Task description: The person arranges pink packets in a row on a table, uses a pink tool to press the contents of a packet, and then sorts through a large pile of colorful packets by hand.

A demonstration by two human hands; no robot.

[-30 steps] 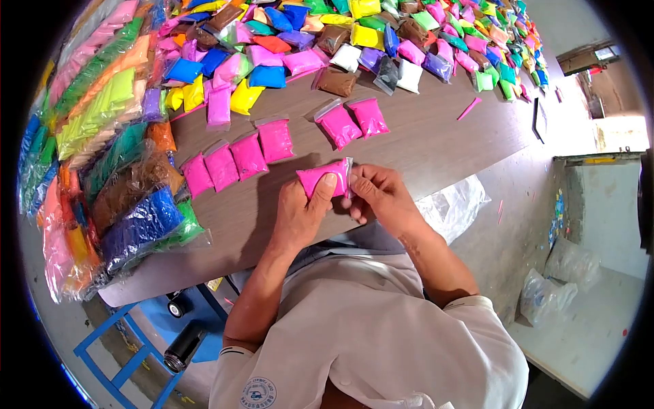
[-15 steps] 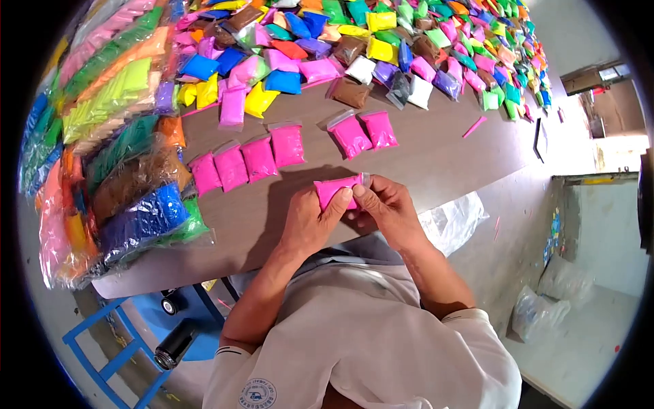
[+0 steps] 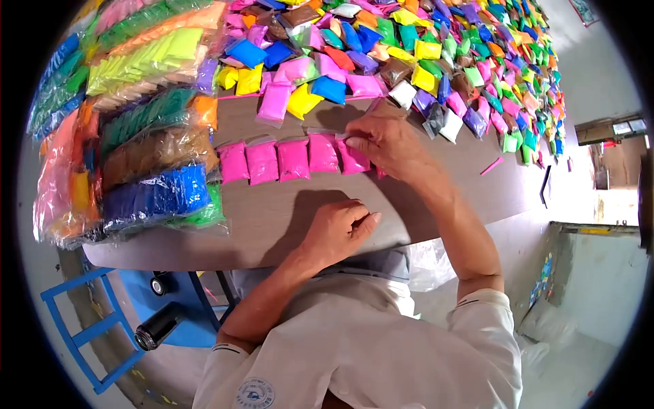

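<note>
My right hand (image 3: 381, 144) reaches over the table (image 3: 272, 211), thumb and fingers pinched on the upper edge of a pink packet (image 3: 353, 158) at the right end of a row. To its left lie several more pink packets (image 3: 293, 161), side by side. Under my right hand a bit of another pink packet shows; the rest is hidden. My left hand (image 3: 340, 230) rests near the front edge of the table with its fingers curled in and nothing visible in them.
Many coloured packets (image 3: 327, 41) cover the back of the table. Stacked clear bags of packets (image 3: 157, 143) stand at the left. A pink strip (image 3: 492, 165) lies at the right. Below left are a blue chair (image 3: 95, 330) and a black bottle (image 3: 158, 327).
The pink packet that both hands held near me is now in the row under my right hand, which moved forward. My left hand has let go and stays near the front edge. The view has shifted.
</note>
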